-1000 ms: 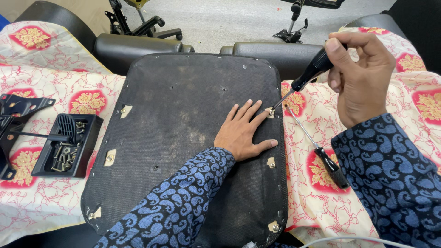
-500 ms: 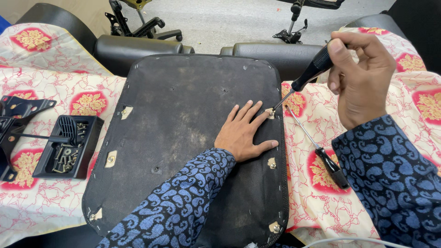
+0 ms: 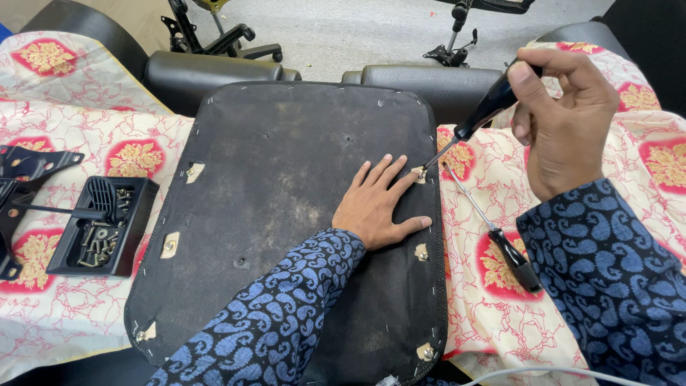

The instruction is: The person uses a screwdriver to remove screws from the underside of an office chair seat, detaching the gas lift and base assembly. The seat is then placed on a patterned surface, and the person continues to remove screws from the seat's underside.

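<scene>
A black fabric-covered seat panel [image 3: 279, 179] lies underside up on a patterned cloth. My left hand [image 3: 375, 204] rests flat on it near the right edge, fingers spread, fingertips beside a small tan patch with a screw [image 3: 419, 173]. My right hand [image 3: 564, 121] grips the black handle of a screwdriver [image 3: 475, 121] whose tip sits on that screw. More tan patches with screws show along the panel's edges, such as one low on the right edge [image 3: 422, 251].
A second black-handled screwdriver [image 3: 493, 232] lies on the cloth right of the panel. A black tray of screws [image 3: 103, 229] and a black metal bracket [image 3: 28, 164] sit at the left. Black armrest pads [image 3: 214, 71] and office chair bases [image 3: 221, 36] are beyond.
Almost nothing moved. My right hand has shifted its grip slightly on the screwdriver handle; the tip stays on the same screw and my left hand stays flat.
</scene>
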